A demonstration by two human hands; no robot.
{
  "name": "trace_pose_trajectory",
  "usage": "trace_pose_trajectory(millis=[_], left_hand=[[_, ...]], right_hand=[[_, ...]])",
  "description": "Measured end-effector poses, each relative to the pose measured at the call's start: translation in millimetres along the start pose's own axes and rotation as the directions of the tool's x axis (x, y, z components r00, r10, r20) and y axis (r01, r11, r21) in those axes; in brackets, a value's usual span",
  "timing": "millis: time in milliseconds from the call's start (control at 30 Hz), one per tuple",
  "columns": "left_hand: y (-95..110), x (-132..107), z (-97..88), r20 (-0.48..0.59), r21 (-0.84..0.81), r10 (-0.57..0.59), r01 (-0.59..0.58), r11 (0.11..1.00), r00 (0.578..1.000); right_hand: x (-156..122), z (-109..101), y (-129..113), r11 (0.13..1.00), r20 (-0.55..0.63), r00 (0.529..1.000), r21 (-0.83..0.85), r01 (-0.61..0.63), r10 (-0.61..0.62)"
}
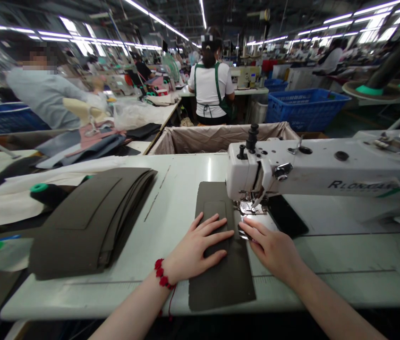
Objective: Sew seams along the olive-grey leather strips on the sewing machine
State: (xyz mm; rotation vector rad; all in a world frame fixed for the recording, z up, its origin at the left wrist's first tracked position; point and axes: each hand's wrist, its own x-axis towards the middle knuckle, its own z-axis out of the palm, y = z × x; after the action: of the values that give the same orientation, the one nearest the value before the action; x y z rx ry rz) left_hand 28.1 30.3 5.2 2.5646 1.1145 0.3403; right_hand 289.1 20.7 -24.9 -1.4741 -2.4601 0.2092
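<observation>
A dark olive fabric piece [221,278] with a raised patch lies on the white sewing table [171,198], its far end under the presser foot [251,208] of a white sewing machine [327,177]. My left hand [196,248] lies flat on the piece, fingers spread over the patch. My right hand [274,248] rests on the piece's right edge, fingertips stretched toward the presser foot. A red bead bracelet [162,275] circles my left wrist.
A stack of similar dark fabric pieces [89,222] sits to the left, beside a green-topped thread cone [46,192]. A cloth-lined bin [217,137] stands behind the table. Other workers sit beyond, one in a green apron [211,85]. Blue crates [302,108] stand at right.
</observation>
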Motion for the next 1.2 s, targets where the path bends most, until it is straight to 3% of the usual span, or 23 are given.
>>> trace_pose_trajectory(millis=[833,1200], left_hand=[[-0.8,-0.7,4.6,-0.008,0.011,-0.014,0.014,1.0,1.0],[-3.5,2.9,5.6,0.045,0.073,-0.034,0.03,0.997,0.998]], right_hand=[[-0.9,-1.0,-0.9,1.0,-0.007,1.0,0.0,0.006,-0.006],[-1.5,-0.2,0.6,1.0,-0.014,1.0,-0.005,0.009,-0.009]])
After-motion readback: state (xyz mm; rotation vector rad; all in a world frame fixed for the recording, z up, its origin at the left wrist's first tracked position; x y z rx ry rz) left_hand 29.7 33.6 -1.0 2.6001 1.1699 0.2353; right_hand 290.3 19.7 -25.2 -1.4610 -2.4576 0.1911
